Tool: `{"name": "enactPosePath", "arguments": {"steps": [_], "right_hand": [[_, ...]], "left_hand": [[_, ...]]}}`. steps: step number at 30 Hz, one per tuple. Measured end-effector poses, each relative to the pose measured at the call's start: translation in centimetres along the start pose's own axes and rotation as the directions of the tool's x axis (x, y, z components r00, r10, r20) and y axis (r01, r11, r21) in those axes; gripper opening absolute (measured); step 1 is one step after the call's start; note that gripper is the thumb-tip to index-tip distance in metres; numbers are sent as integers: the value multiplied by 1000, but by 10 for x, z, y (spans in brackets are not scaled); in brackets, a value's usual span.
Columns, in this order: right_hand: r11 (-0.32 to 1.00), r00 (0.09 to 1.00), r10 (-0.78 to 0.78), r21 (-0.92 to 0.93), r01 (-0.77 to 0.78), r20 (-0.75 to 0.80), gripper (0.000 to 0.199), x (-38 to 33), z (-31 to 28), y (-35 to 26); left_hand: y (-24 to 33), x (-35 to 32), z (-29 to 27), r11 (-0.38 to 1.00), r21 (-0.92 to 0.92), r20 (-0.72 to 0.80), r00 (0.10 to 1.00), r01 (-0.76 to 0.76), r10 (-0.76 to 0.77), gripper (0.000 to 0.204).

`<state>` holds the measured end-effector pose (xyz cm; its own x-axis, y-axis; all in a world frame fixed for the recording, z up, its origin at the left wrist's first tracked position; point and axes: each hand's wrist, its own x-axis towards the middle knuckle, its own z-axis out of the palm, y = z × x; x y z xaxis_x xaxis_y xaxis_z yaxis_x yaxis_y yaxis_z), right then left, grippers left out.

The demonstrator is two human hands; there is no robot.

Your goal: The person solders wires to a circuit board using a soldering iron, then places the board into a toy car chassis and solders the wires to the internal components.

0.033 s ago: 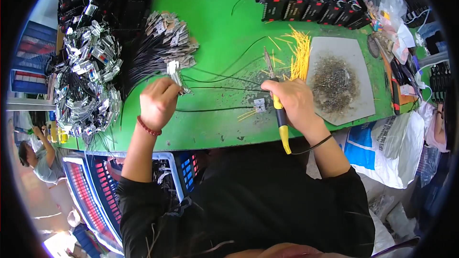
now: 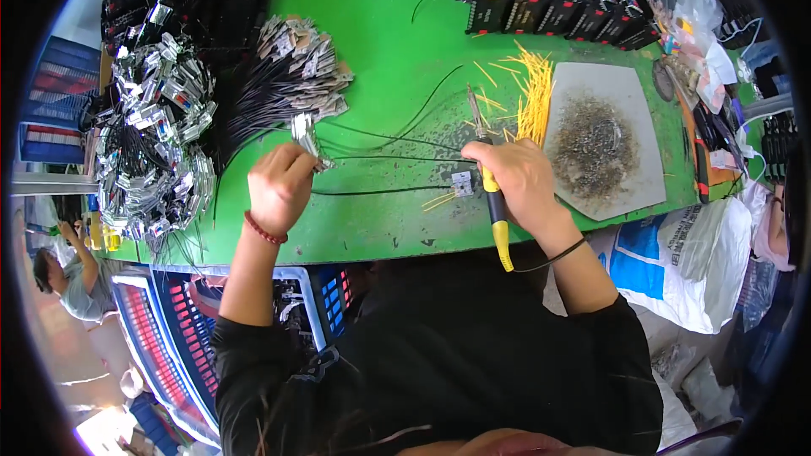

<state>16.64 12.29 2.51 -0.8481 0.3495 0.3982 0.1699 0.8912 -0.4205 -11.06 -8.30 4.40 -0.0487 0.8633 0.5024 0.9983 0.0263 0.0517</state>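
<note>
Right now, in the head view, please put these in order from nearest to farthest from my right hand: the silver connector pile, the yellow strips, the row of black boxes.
From your right hand:
1. Yellow strips: just beyond the hand.
2. Row of black boxes: farther back, upper right.
3. Silver connector pile: far left.

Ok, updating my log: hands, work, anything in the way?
Left hand pinching silvery parts. Right hand gripping soldering iron. Yellow strips scattered near its tip, blocking neither hand.
</note>
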Motion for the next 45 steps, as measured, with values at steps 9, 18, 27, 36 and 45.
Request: {"name": "enactPosePath", "arguments": {"steps": [9,18,27,36,45], "right_hand": [[904,979,198,378,-198,39,30,-16,25,1],[768,950,309,601,-223,-43,31,-22,40,-4],[589,857,515,717,-372,22,31,-46,30,6],[579,841,531,769,-270,-105,37,-44,37,10],[750,911,381,628,-207,-155,37,-44,39,-1]], "left_hand": [[19,1,-10,966,224,452,863,133,-224,26],[116,67,62,818,-440,558,826,371,-74,25],[121,55,72,740,-638,192,975,213,-115,13],[121,51,68,733,-576,391,910,361,-141,10],[133,47,72,676,-643,304,930,361,-207,7]]}}
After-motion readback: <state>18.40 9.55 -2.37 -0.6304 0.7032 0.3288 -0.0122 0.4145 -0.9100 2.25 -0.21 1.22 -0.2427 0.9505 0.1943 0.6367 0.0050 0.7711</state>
